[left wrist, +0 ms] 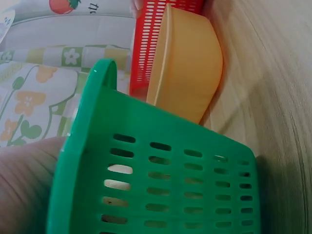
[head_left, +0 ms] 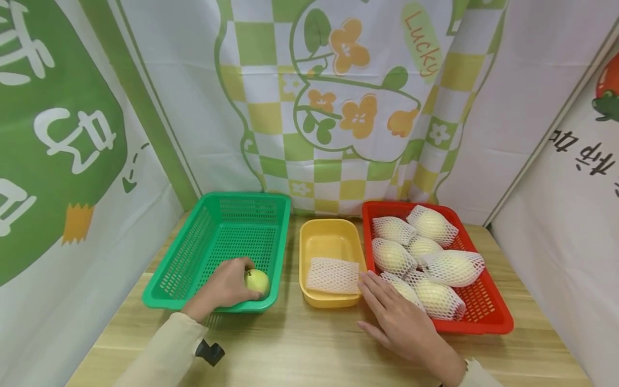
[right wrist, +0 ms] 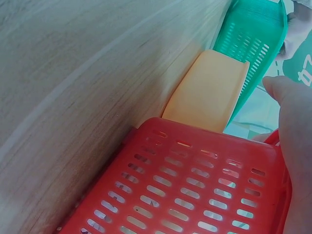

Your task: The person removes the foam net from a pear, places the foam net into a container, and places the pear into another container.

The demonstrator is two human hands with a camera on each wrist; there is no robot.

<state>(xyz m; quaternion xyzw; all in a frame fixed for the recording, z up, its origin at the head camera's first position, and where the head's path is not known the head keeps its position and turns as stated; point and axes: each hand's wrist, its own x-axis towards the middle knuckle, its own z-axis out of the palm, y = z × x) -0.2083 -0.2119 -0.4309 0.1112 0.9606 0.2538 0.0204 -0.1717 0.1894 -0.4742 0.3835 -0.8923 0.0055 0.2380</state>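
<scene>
Inside the near right corner of a green basket (head_left: 213, 277), my left hand (head_left: 227, 282) grips a round yellow-green fruit (head_left: 257, 281), an apple or a pear, with no net on it. The left wrist view shows the basket's slotted wall (left wrist: 170, 161) in front, hiding the fruit. My right hand (head_left: 396, 317) lies with fingers extended, their tips at the right rim of a yellow bin (head_left: 329, 244) beside the red basket (head_left: 488, 301). An empty white foam net (head_left: 333, 275) lies flat in the bin. Several pale fruits in foam nets (head_left: 435, 298) fill much of the red basket.
All three containers stand side by side on a wooden table (head_left: 309, 344). Behind them hangs a printed curtain (head_left: 271, 107), with white fabric walls (head_left: 556, 236) on both sides. A black strap piece (head_left: 210, 352) sits at my left sleeve.
</scene>
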